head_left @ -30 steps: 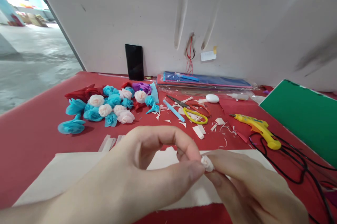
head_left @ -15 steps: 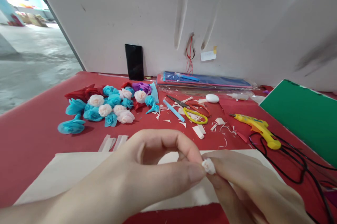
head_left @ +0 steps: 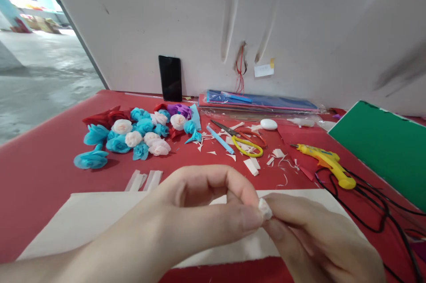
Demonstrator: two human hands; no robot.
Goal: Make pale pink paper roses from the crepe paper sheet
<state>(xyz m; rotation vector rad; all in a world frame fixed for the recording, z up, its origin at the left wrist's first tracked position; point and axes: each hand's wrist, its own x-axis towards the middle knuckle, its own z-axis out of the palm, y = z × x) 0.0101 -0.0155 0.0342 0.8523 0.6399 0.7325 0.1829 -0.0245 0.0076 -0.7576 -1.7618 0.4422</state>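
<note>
A small white rolled paper rosebud (head_left: 265, 209) sits between the fingertips of both hands. My left hand (head_left: 199, 212) pinches it from the left with thumb and forefinger. From the right, my right hand (head_left: 316, 229) grips it the same way, its other fingers curled beneath. Under the hands lies a cream paper sheet (head_left: 89, 212) on the red table (head_left: 40, 172). Just beyond the sheet are two pale paper strips (head_left: 143, 181). Farther left rests a cluster of paper roses, among them a blue rose (head_left: 90, 159) and a white rose (head_left: 133, 139).
Scissors (head_left: 246, 143), a blue pen (head_left: 220, 139) and paper scraps (head_left: 252, 166) lie mid-table. A yellow glue gun (head_left: 324, 163) with black cord is at right, before a green board (head_left: 382, 150). A phone (head_left: 171, 79) leans on the back wall.
The rosebud has turned slightly and shifted a little to the right and up in my fingertips. My right hand's fingers have rolled inward. Things on the table have not moved.
</note>
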